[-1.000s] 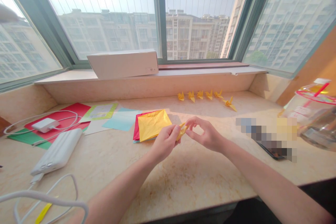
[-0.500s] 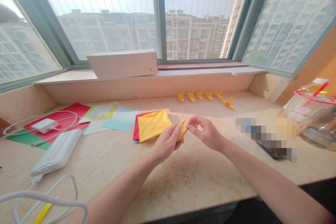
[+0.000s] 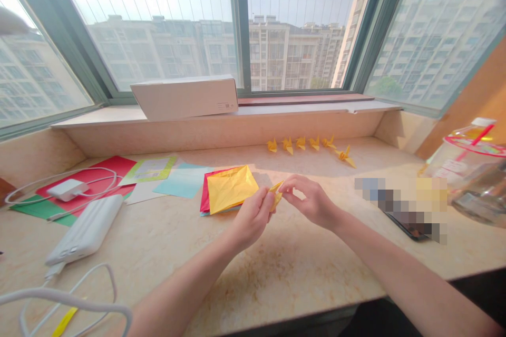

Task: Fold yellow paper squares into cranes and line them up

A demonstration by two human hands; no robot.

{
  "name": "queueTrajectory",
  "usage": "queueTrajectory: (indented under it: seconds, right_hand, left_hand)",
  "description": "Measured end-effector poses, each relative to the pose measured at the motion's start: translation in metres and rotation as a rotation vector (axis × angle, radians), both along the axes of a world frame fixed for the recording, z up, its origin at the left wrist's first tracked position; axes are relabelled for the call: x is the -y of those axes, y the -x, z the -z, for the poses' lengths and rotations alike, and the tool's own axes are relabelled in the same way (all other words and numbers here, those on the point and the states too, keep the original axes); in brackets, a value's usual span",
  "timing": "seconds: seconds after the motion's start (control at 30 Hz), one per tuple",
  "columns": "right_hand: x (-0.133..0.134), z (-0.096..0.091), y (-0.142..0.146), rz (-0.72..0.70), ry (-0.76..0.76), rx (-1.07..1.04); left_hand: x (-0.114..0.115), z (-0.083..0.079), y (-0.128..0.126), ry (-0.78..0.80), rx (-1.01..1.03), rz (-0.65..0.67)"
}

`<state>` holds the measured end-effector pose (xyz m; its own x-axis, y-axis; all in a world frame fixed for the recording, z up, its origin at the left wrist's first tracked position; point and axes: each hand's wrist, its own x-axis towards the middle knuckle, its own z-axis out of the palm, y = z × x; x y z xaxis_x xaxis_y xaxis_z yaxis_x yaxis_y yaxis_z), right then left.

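Between my two hands is a small folded piece of yellow paper (image 3: 277,199), held above the counter. My left hand (image 3: 255,214) is closed on its lower left part, the thumb lying along the near side. The fingertips of my right hand (image 3: 309,197) pinch its upper right tip. Just left of my left hand lies a stack of yellow foil sheets (image 3: 231,189), with red and blue edges showing under it. Beyond my hands, several yellow paper cranes (image 3: 301,142) stand in a row by the back ledge, and one crane (image 3: 345,157) sits a little nearer at the right.
Coloured sheets (image 3: 184,179), a white charger (image 3: 68,189) with its cable and a white power bank (image 3: 87,229) lie at the left. A blurred-out dark phone-like object (image 3: 411,221) and a large clear cup (image 3: 474,168) are at the right. A white box (image 3: 185,97) rests on the sill.
Both hands stay at nearly the same spot. The right fingers have shifted slightly at the paper's tip, and the folded paper has turned a little.
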<state>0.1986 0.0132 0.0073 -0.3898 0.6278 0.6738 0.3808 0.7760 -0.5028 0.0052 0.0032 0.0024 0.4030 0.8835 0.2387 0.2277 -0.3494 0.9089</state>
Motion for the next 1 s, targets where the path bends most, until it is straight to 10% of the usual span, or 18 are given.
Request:
queueTrajectory:
  seconds: [0.63, 1.0]
  right_hand:
    - [0.011, 0.006, 0.017, 0.055, -0.028, -0.191]
    - [0.008, 0.004, 0.012, 0.076, -0.031, -0.123]
  left_hand:
    - [0.004, 0.007, -0.006, -0.117, 0.052, -0.185]
    - [0.000, 0.006, -0.003, -0.040, 0.061, -0.037]
